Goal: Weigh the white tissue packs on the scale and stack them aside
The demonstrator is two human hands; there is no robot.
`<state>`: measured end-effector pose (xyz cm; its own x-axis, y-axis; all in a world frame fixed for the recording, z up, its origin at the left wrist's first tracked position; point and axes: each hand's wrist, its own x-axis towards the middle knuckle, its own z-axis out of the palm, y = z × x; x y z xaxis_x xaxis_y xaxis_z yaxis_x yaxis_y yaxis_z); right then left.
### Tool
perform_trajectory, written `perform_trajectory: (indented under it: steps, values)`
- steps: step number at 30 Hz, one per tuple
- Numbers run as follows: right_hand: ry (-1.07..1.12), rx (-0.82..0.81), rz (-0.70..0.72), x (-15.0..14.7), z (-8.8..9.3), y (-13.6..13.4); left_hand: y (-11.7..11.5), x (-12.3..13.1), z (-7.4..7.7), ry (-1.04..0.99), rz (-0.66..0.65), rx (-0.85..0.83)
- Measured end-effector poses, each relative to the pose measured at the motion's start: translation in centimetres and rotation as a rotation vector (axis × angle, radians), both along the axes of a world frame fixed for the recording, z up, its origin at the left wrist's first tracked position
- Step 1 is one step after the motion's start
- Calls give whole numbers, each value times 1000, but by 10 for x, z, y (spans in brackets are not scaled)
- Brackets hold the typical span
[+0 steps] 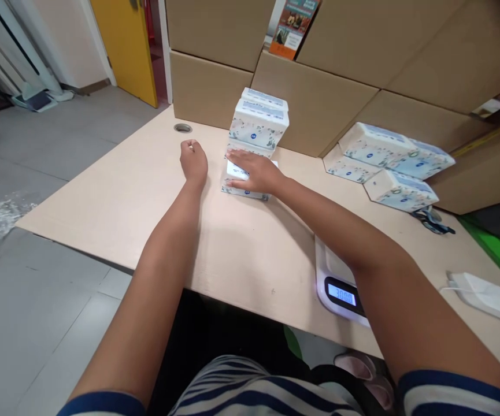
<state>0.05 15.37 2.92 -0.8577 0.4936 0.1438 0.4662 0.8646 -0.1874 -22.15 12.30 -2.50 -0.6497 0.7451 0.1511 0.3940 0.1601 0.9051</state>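
My right hand (pixel 254 171) lies with its fingers stretched out on top of the nearest tissue pack (pixel 250 193), a white pack with a floral print and blue marks. Behind it, more tissue packs (pixel 258 128) are stacked against a cardboard box. Left of the packs, my left hand (pixel 194 163) rests on the table, curled into a loose fist and apart from them. Nothing shows between its fingers.
Several more tissue packs (pixel 399 156) stand at the right. A lit scale (pixel 340 293) reading about 3000 sits partly under my right forearm. Cardboard boxes (pixel 215 86) wall the back of the table (pixel 241 248). A white mask (pixel 488 297) lies far right.
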Motion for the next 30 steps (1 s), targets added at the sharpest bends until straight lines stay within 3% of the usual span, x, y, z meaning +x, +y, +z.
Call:
perform_trajectory:
  steps: [6, 10, 17, 25, 30]
  values:
    - [-22, -8, 33, -20, 3, 16, -9, 4, 4, -138, 128, 89]
    - [-34, 28, -5, -29, 0, 21, -11, 4, 4, -164, 147, 117]
    - [17, 99, -24, -40, -14, 34, -3, 0, -3, -351, 169, 313]
    - [162, 137, -17, -47, -26, 48, -9, 0, 3, -306, 178, 312]
    - [233, 169, -127, -50, -34, 38, -10, -1, 3, -305, 183, 293]
